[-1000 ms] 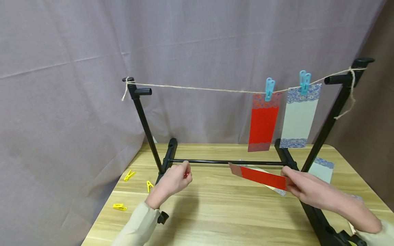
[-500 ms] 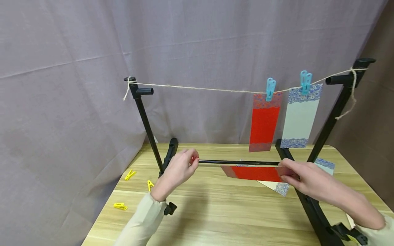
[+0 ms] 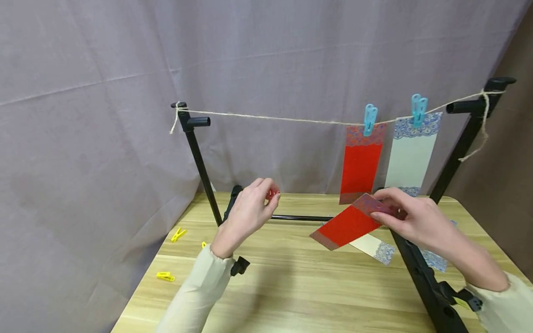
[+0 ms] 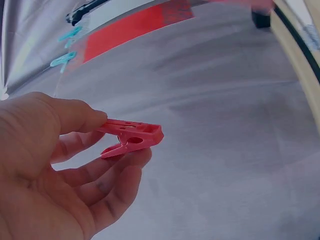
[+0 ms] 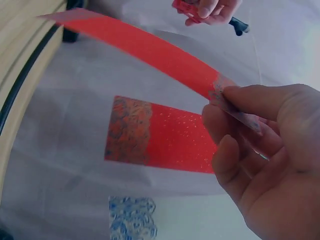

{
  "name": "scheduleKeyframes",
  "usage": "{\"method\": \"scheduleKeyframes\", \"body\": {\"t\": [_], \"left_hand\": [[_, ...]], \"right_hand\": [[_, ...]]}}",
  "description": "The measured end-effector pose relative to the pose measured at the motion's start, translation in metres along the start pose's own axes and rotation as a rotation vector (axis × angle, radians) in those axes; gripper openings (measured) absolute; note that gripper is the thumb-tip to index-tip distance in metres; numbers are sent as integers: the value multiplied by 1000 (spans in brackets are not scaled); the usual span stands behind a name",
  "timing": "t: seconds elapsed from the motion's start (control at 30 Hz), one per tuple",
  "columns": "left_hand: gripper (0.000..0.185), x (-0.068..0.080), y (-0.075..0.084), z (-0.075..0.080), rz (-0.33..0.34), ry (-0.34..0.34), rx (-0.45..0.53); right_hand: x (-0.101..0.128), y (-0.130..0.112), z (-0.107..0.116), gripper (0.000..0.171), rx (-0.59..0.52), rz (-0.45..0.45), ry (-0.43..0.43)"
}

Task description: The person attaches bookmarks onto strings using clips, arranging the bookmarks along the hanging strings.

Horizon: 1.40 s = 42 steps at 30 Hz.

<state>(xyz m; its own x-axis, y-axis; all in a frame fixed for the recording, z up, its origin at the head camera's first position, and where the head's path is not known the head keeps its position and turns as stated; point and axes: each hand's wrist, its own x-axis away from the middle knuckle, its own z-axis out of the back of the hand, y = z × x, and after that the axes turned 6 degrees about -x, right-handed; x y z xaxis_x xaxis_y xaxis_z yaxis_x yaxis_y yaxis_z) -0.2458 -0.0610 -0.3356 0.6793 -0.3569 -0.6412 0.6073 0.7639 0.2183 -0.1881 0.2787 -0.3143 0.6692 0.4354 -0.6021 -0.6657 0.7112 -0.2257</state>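
My left hand [image 3: 251,210] pinches a red clothespin [image 4: 132,135] between thumb and fingers, below the left half of the string [image 3: 266,117]. In the left wrist view its jaw end points away from the palm. My right hand [image 3: 420,222] pinches a red paper strip [image 3: 350,226] by its patterned upper end, and the strip slants down to the left. On the string hang a red card [image 3: 361,162] and a white card [image 3: 412,159] with blue lace bands. A blue clothespin [image 3: 369,120] grips the red card, and blue clothespins [image 3: 418,111] grip the white one.
A black frame [image 3: 204,178] stands on the wooden table [image 3: 283,286] with the string tied between its posts. Yellow clothespins [image 3: 165,276] lie at the left. A cream patterned strip [image 3: 370,245] and more patterned paper [image 3: 434,260] lie at the right. A grey curtain [image 3: 266,55] hangs behind.
Both hands have risen toward the string, the left also moving right. The red strip in the right hand has turned from nearly flat to hanging at a slant, its face now showing.
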Motion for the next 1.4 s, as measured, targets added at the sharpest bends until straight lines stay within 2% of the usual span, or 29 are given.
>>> {"method": "scheduleKeyframes", "body": {"t": [0.33,0.63,0.77,0.93,1.07,1.27,1.4], "left_hand": [[3,-27,14,16,-95,89,124],[3,-51,31,36,-190,143,192],[3,-59,37,44,-230,172,198],[2,-69,45,55,-249,208,220],[1,-78,50,64,-267,224,231],[7,-93,54,78,-272,217,262],[11,-103,58,82,-275,217,265]], "right_hand": [[-21,-6,-5,29,-105,-68,19],[-39,-9,-8,25,-227,-122,-37],[-46,-14,-11,26,-255,-191,1],[-56,-17,-13,26,-278,-265,79],[-61,-18,-15,26,-305,-296,95],[-70,-20,-18,26,-299,-289,92],[-76,-21,-19,28,-297,-275,125]]}}
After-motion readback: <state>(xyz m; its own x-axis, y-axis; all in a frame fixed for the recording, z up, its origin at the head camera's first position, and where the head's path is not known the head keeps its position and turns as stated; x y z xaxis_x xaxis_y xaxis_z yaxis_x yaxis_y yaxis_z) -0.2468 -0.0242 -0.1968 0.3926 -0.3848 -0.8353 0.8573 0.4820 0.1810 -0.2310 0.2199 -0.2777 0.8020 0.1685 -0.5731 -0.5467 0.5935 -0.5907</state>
